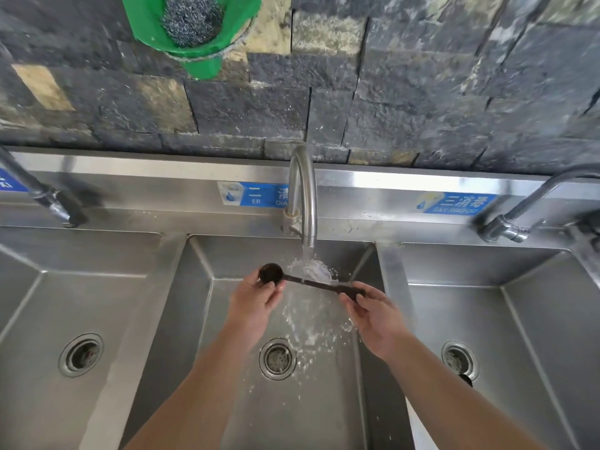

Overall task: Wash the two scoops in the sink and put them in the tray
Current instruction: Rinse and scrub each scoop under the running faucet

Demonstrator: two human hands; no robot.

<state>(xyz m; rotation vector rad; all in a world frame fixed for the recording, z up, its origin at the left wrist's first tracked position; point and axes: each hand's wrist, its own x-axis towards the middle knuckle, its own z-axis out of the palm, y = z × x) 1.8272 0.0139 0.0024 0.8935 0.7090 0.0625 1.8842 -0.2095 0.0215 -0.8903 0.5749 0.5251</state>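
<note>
I count one dark scoop point(311, 282), held across the centre of the frame under the running tap point(303, 196). My left hand point(255, 302) pinches its round bowl with closed fingers; my right hand point(373, 315) grips the handle end. Three steel sink basins point(324, 401) sit side by side, each with one drain, and three taps stand above. Two blue labels read "ER" and "SAN XIAO DU". One green holder point(194, 37) at upper left carries one steel scourer.
</note>
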